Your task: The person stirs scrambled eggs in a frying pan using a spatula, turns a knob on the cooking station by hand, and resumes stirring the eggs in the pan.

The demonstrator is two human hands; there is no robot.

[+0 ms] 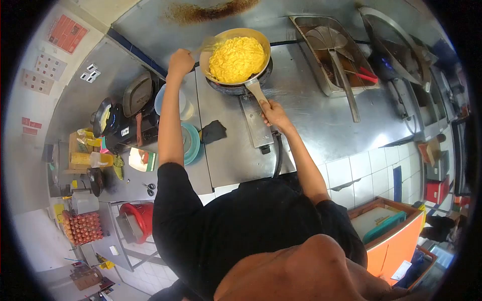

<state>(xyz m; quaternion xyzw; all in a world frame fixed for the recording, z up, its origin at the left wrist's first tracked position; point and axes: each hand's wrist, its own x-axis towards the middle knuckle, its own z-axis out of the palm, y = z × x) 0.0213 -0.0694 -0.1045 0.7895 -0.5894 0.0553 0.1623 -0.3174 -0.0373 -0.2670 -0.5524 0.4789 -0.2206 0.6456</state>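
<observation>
A frying pan [268, 46] full of yellow scrambled egg [236, 59] sits over a round burner on the steel counter. My right hand [275, 114] is wrapped round the pan's pale handle [256, 91]. At the pan's left rim my left hand [181, 63] is closed in a fist on a utensil [207, 45], whose blurred end reaches over the rim by the egg. The exact shape of that utensil is unclear. Below the pan is the burner's control box [258, 125] with a black knob.
Right of the pan is a steel tray [329, 89] with strainers and red-handled tongs. A dark cloth [214, 131] and teal bowl [191, 144] lie nearer me. Further left are a small black pan [103, 118], scissors [149, 189] and egg trays [83, 228]. An orange cabinet [394, 243] stands lower right.
</observation>
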